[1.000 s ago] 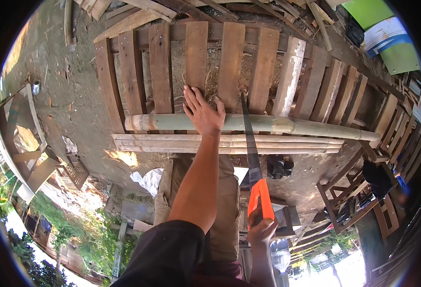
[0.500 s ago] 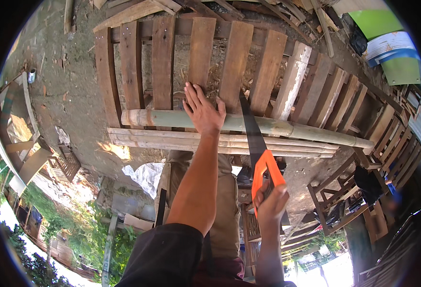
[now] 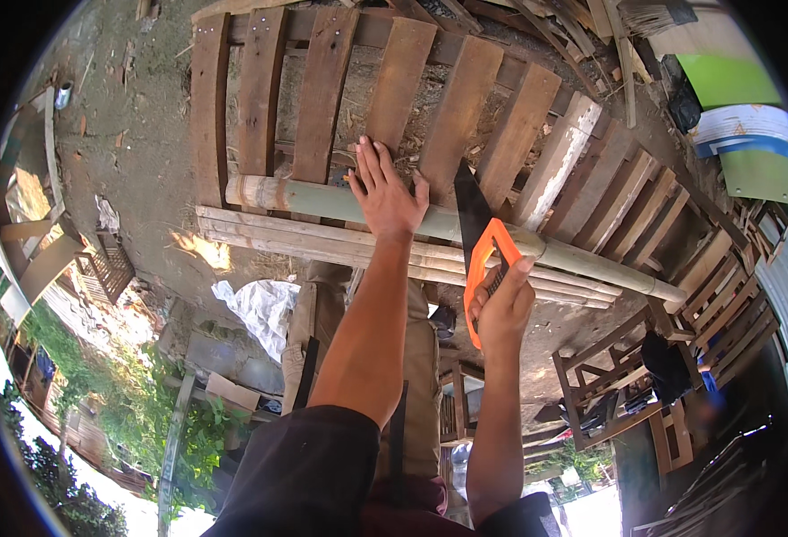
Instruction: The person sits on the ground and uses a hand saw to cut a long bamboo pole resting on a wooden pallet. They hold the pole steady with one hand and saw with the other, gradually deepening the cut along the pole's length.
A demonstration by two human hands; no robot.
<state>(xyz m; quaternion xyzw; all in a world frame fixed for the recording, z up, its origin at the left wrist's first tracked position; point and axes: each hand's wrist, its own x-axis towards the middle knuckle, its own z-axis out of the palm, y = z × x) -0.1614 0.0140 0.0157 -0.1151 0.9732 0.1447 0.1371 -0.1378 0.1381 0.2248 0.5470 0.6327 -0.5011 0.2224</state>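
Note:
A long green-brown bamboo pole (image 3: 313,199) lies crosswise over a slatted wooden platform (image 3: 399,72). My left hand (image 3: 388,192) rests flat on the pole, fingers stretched toward the slats and thumb out to the right. To its right, my right hand (image 3: 503,309) is wrapped round the orange handle of a handsaw (image 3: 474,206). The dark blade crosses the pole, its tip reaching beyond it over the slats. Whether the teeth have bitten into the bamboo cannot be made out.
Several thinner pale poles (image 3: 273,240) lie along the platform's near edge, close to my legs. A white crumpled sack (image 3: 264,313) is on the ground at left. Scrap wood is piled beyond the platform. A wooden frame (image 3: 604,380) stands at right, and green panels (image 3: 729,85) lie at far right.
My right hand has pushed the handsaw forward, away from my body, so more blade lies past the pole. The left hand stays on the bamboo, and the view has tilted slightly.

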